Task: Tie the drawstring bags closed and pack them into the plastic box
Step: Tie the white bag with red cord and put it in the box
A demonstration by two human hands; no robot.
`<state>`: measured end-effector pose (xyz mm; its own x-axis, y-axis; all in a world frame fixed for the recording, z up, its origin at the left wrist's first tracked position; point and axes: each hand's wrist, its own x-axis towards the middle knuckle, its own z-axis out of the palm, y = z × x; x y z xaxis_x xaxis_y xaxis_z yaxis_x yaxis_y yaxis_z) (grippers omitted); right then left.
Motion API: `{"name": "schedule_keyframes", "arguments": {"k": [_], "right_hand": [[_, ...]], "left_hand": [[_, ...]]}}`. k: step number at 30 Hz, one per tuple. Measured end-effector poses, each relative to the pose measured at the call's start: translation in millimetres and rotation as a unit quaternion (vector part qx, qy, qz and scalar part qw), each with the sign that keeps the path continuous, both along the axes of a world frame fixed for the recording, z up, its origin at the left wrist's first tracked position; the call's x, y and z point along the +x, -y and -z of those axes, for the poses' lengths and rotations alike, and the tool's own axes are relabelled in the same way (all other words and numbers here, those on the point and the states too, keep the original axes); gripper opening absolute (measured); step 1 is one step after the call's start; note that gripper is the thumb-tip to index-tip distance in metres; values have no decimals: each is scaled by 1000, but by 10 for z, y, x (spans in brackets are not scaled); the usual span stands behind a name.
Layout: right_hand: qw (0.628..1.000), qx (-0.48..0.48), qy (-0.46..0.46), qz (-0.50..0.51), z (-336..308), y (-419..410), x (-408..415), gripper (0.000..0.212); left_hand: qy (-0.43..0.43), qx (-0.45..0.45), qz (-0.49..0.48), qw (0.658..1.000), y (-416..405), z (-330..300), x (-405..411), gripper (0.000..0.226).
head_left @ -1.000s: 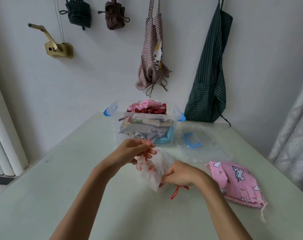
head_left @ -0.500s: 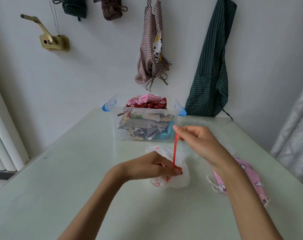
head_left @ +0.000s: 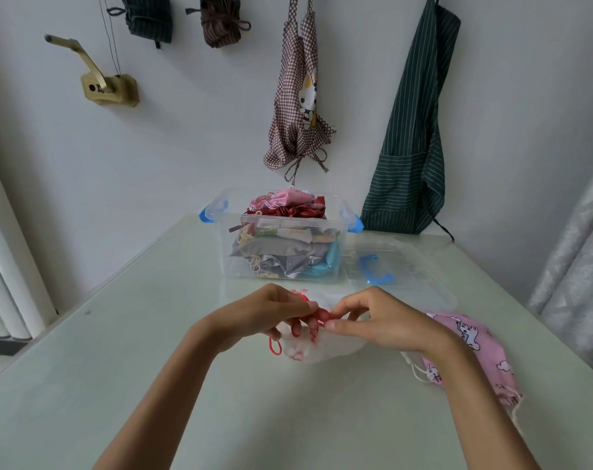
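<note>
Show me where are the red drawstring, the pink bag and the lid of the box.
red drawstring [head_left: 323, 315], head view, on the knot between the hands.
pink bag [head_left: 471, 337], head view, on its printed cloth.
lid [head_left: 376, 273], head view, on its blue handle.

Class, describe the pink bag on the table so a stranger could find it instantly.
Start at the clear plastic box on the pale green table. Look nearer and right, under the right hand's wrist: the pink bag lies flat. Only it shows white cartoon animals.

White bag [head_left: 325, 347], red cord [head_left: 322, 315]; box [head_left: 285, 266] full.
</note>
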<state>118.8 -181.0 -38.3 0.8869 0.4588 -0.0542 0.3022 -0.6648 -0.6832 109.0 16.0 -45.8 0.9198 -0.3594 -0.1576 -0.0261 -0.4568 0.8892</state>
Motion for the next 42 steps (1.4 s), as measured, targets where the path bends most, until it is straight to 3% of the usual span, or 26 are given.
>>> {"name": "schedule_keyframes", "arguments": {"k": [5, 9, 13, 16, 19, 22, 26, 30, 35, 38, 42], "right_hand": [[995, 94, 9, 14, -17, 33, 11, 11], [986, 154, 48, 44, -116, 2, -51, 9], [993, 71, 94, 29, -260, 20, -121, 7], [997, 10, 70, -26, -357, -32, -260, 15], [996, -15, 89, -7, -377, -56, -291, 32], [983, 7, 173, 62, -274, -26, -137, 11], [996, 63, 60, -26, -70, -101, -47, 33], [993, 96, 65, -1, 30, -185, -10, 20], [994, 95, 39, 26, 21, -157, -3, 8], [990, 134, 9, 52, 25, -171, 10, 11], [977, 182, -40, 104, 18, -181, 44, 15]], "left_hand": [[-12, 23, -4, 1000, -88, -25, 7, 27], [-68, -93, -47, 992, -90, -39, 16, 22], [-102, -243, -111, 958, -105, -44, 38, 15], [-82, -279, -155, 944, -92, -37, 56, 8], [-58, -248, -157, 954, -90, -31, 42, 11], [-24, -201, -140, 969, -88, -27, 26, 11], [52, -142, -121, 981, -71, -21, 24, 10], [124, -133, -92, 979, -21, 7, -12, 8], [261, -61, -136, 954, 1, 75, -18, 13], [305, -55, -181, 933, 32, 124, -25, 12], [376, 34, -240, 894, 56, 157, -25, 10]]}}
